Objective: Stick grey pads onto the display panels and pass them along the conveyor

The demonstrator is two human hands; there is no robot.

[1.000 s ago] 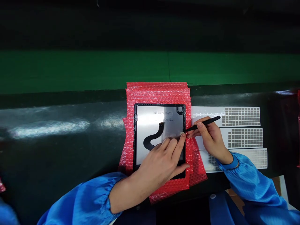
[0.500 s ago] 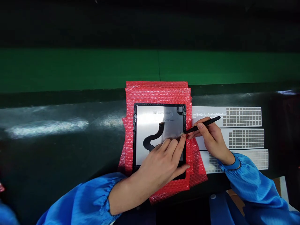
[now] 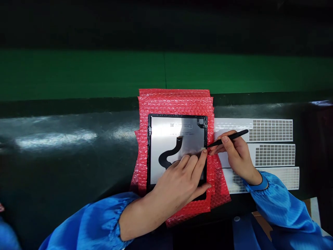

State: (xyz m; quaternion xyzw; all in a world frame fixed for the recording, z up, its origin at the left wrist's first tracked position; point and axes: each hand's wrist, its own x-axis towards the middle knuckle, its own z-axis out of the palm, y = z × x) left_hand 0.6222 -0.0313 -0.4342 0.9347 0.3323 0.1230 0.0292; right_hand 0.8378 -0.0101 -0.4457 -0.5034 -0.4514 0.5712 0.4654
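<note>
A tablet-like screen panel point(image 3: 161, 133) with a silvery back and black frame lies on red bubble-wrap bags. A black curved flex cable point(image 3: 166, 156) runs down its back, its lower part hidden under my left hand point(image 3: 179, 180). That hand rests across the panel, fingers outstretched, with the index fingertip on a small pale piece point(image 3: 203, 149) at the right edge. My right hand point(image 3: 240, 154) grips slim black tweezers point(image 3: 231, 136), held like a pen. Their tip is at the frame's right edge, close to my left index fingertip; whether it touches I cannot tell.
Three white sheets with grids of small grey stickers point(image 3: 273, 130) lie to the right, partly behind my right hand. Under the panel is a stack of red bubble-wrap bags point(image 3: 174, 100). A green strip point(image 3: 104, 73) crosses behind the dark, shiny table point(image 3: 65, 166).
The tweezers' tip has drawn slightly right, from the small pale piece to the frame's edge. My left index finger stays on the piece. The view has shifted a little.
</note>
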